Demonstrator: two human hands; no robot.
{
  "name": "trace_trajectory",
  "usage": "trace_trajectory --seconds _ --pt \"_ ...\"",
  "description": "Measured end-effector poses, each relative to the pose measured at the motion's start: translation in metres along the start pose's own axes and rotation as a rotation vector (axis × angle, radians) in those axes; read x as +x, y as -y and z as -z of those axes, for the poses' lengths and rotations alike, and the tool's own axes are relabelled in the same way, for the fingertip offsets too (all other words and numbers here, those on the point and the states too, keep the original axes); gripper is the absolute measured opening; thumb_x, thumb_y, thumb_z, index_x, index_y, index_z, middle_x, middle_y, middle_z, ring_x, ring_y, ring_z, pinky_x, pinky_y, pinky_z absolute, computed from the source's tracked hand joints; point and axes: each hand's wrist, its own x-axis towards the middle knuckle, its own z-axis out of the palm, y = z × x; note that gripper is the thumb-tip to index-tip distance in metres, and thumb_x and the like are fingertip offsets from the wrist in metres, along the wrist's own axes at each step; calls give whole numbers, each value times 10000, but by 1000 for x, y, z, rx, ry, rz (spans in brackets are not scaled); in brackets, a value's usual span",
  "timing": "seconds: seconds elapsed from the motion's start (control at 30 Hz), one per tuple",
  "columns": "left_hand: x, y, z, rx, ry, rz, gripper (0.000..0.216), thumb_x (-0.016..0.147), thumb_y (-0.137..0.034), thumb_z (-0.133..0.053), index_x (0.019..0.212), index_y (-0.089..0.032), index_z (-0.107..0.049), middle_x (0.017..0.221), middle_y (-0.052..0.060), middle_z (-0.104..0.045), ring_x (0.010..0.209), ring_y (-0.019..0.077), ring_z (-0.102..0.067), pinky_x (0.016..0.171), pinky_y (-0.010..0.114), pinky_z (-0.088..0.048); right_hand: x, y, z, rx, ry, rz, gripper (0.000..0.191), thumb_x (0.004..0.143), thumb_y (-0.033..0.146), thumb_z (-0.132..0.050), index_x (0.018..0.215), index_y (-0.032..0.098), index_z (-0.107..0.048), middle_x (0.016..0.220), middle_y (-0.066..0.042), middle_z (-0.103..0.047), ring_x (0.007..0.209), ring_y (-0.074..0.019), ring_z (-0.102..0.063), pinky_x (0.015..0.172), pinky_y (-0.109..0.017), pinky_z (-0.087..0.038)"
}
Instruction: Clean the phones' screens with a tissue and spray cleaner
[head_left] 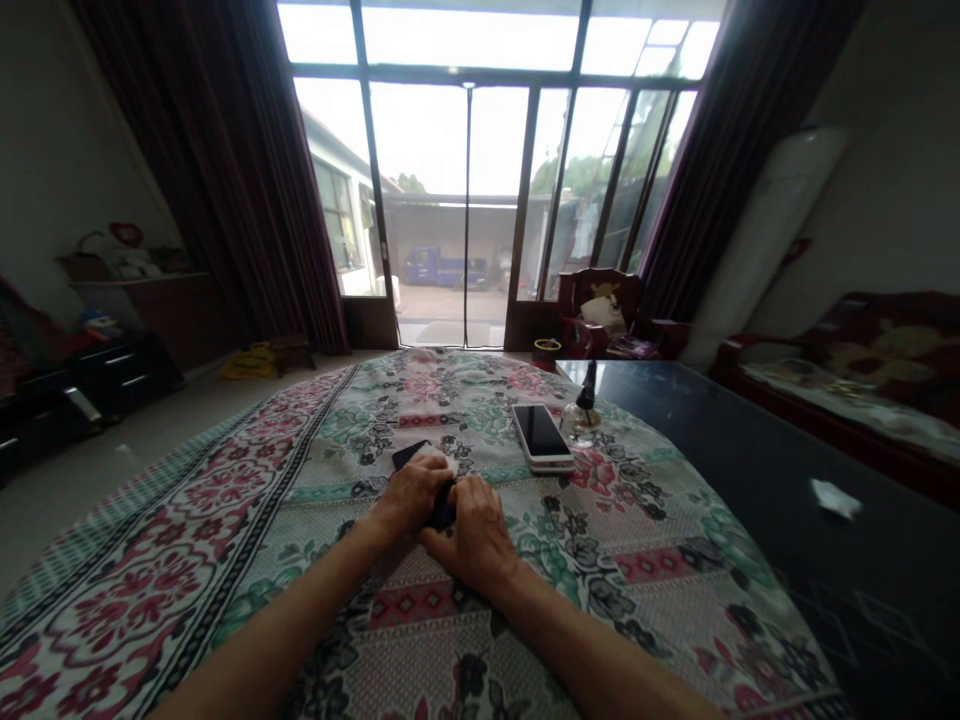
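Both hands work close together at the middle of the patterned tablecloth (405, 605). My left hand (409, 495) has its fingers curled down over a dark, flat, phone-like object (409, 455), whose far corner sticks out beyond the hand. A bit of something white, perhaps tissue, shows by the left fingertips. My right hand (476, 530) is closed around the near part of the dark object, with its thumb along the near side. The hands cover most of it. To the right lies a white phone (543, 436) with a black screen, seemingly stacked on another pale slab.
Behind the phone stands a small clear glass bottle (582, 425) with a black top. A black table (720, 440) adjoins on the right, with a crumpled white tissue (835, 499) on it. A wooden armchair (600, 305) and glass doors (465, 220) are beyond.
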Motion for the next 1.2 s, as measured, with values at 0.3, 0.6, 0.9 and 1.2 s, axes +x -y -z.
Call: trace_trajectory --seconds 0.3,0.6,0.9,1.2 --pt "-9 37 8 -15 -110 39 235 893 -164 -496 917 -201 -727 956 48 -696 925 185 -615 892 311 -458 1 1 3 0 39 -20 355 629 351 -747 794 210 -466 871 -51 -556 860 -241 -517 785 -376 -410" --pt "13 47 5 150 -89 246 290 870 -87 -454 907 -167 -730 940 89 -696 969 223 -600 923 342 -448 0 -1 1 8 29 -8 365 638 364 -754 823 209 -480 884 -45 -553 864 -236 -516 796 -376 -406" --pt "-51 15 6 57 -170 -14 282 905 -120 -460 1044 -187 -696 1082 82 -679 1025 203 -592 961 347 -462 0 0 1 -4 24 2 329 638 349 -737 794 212 -481 894 -61 -555 866 -246 -519 789 -383 -411" --pt "-19 63 17 67 -119 164 263 888 -113 -482 928 -212 -722 997 48 -707 950 174 -630 917 283 -463 1 -2 1 2 39 20 351 642 345 -748 821 212 -477 892 -48 -550 884 -242 -516 805 -381 -397"
